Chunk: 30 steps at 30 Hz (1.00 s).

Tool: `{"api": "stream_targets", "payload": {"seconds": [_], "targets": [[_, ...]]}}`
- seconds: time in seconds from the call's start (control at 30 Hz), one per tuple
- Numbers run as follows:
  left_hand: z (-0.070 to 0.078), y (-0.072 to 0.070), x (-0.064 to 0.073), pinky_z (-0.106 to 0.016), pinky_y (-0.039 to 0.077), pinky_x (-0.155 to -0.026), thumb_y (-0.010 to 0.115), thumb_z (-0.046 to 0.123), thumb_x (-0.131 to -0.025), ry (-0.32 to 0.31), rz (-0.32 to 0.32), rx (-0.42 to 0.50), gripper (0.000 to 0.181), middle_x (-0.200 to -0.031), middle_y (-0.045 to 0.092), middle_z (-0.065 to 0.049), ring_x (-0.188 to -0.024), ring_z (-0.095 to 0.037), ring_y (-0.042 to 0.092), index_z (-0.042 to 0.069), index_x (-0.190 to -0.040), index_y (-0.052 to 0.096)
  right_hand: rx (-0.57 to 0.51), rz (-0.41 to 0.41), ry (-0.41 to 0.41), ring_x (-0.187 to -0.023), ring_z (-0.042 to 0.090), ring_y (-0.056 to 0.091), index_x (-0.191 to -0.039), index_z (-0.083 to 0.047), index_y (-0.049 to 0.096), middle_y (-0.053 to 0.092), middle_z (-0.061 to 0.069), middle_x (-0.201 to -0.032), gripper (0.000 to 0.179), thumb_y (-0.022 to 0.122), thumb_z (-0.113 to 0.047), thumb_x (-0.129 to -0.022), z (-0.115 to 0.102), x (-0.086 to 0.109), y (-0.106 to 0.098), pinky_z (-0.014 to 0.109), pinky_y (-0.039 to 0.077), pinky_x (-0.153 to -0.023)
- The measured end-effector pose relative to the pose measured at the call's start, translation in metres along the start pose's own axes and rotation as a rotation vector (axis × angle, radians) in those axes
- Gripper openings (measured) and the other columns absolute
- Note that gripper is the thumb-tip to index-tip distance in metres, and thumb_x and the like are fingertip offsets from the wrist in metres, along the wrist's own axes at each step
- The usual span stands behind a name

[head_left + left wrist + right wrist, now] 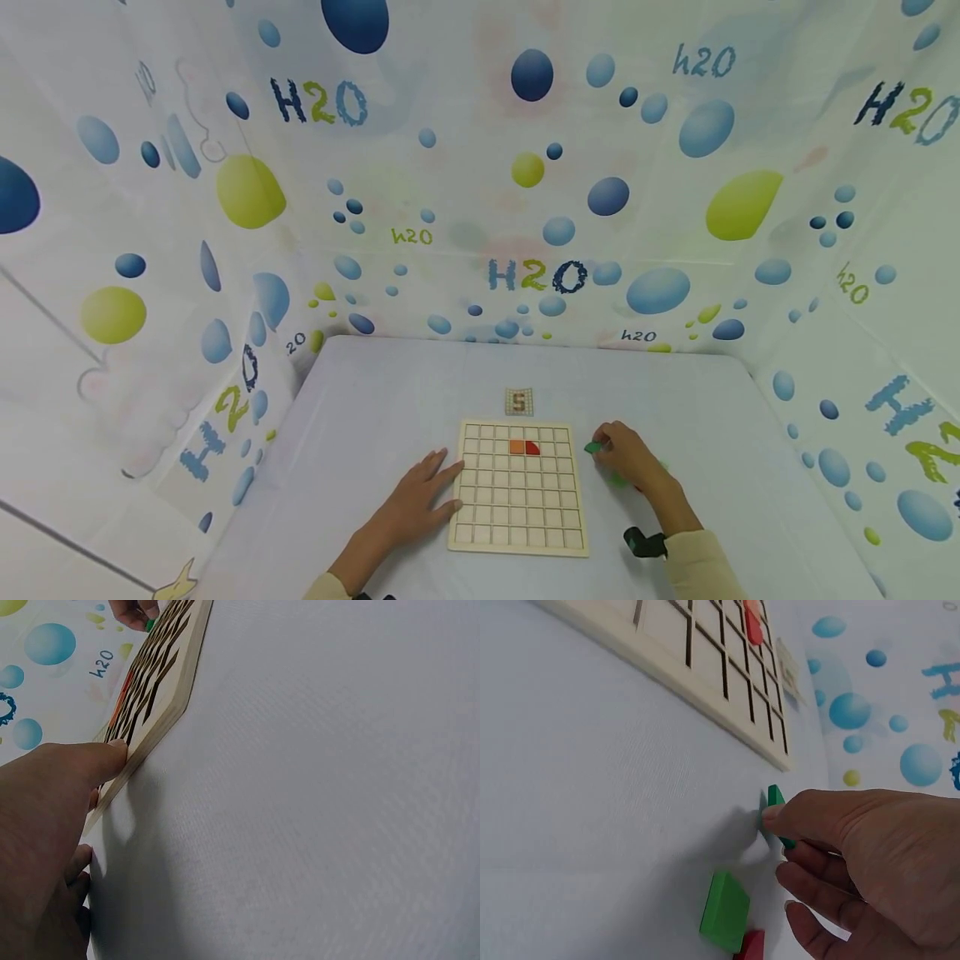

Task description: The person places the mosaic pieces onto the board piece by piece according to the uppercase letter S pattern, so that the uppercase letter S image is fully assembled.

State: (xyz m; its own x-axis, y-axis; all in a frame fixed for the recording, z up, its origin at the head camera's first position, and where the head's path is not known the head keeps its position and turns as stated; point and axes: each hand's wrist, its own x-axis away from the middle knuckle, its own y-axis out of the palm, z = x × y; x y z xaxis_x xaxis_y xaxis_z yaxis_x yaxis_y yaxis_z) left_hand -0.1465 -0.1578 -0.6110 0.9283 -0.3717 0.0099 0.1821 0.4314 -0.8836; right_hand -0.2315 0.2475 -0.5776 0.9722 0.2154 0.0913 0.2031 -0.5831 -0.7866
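A square wooden grid board [517, 517] lies on the table. In its upper rows sit an orange square tile [517, 447] and, right beside it, a red tile [532, 448] with a curved edge. My left hand [417, 502] rests at the board's left edge, fingers spread, the thumb [105, 759] touching the rim. To the right of the board, my right hand [628, 454] pinches a dark green tile [774, 796] between thumb and fingers. Below that hand lie a light green tile [726, 911] and a red piece [751, 946], partly hidden by it in the head view.
A small card [519, 402] with a figure like a 5 or S on a grid lies just beyond the board's far edge. White cloth covers the table [405, 392]. Walls [465, 183] printed with bubbles and H2O surround it at the back and sides.
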Motion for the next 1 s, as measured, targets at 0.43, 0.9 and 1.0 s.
{"api": "stream_targets", "payload": {"seconds": [0.43, 0.9, 1.0], "targets": [[-0.003, 0.004, -0.001, -0.062, 0.030, -0.126, 0.063, 0.052, -0.103, -0.005, -0.003, 0.034, 0.065, -0.171, 0.033, -0.014, -0.159, -0.041, 0.028, 0.026, -0.161, 0.047, 0.023, -0.010, -0.067, -0.103, 0.027, 0.065, -0.112, -0.002, 0.069, 0.061, 0.009, -0.106, 0.018, 0.073, -0.004, -0.095, -0.042, -0.021, 0.026, 0.046, 0.058, -0.090], [-0.002, 0.002, 0.001, -0.062, 0.030, -0.126, 0.064, 0.051, -0.103, -0.012, 0.003, 0.034, 0.065, -0.171, 0.034, -0.014, -0.159, -0.040, 0.029, 0.025, -0.160, 0.048, 0.041, -0.051, -0.278, -0.098, 0.023, 0.061, -0.117, -0.001, 0.067, 0.060, 0.010, -0.112, 0.018, 0.071, -0.005, -0.100, -0.097, -0.035, 0.061, 0.044, 0.057, -0.084], [-0.002, 0.001, 0.001, -0.062, 0.030, -0.126, 0.064, 0.052, -0.103, -0.013, -0.004, 0.038, 0.064, -0.171, 0.034, -0.014, -0.159, -0.041, 0.029, 0.026, -0.160, 0.048, 0.048, -0.077, -0.295, -0.099, 0.027, 0.061, -0.115, -0.001, 0.067, 0.061, 0.013, -0.114, 0.016, 0.070, -0.005, -0.100, -0.105, -0.037, 0.069, 0.049, 0.056, -0.086]]}}
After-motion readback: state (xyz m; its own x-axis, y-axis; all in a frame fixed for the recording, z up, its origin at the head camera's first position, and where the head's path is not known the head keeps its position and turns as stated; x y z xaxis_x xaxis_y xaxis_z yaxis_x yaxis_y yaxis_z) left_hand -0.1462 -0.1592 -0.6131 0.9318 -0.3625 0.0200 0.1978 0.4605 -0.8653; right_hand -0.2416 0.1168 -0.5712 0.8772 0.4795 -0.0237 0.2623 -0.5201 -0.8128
